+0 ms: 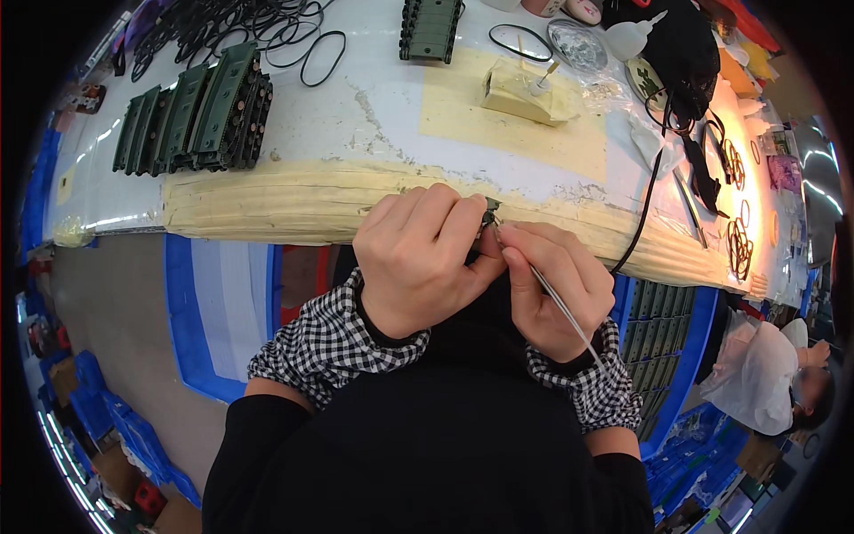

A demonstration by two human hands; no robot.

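Note:
At the padded front edge of the table, my left hand (425, 254) is closed round a small dark green plastic part (490, 206). Most of that part is hidden behind my fingers. My right hand (559, 283) pinches a slim metal tool (562, 308), and its shaft slants down past my wrist. The tool's tip meets the green part between my two hands; exactly what it touches there is too small to tell. To the left on the table, a row of dark green plastic chassis pieces (218, 111) stands close together. Another green stack (431, 28) lies at the far middle.
Black rubber loops (322, 59) lie at the back left. A tape-wrapped block (525, 93) with upright pins sits ahead. On the right are a black cable (642, 209) and more loops. Blue crates (181, 311) flank me below the table. Another person (765, 374) is at far right.

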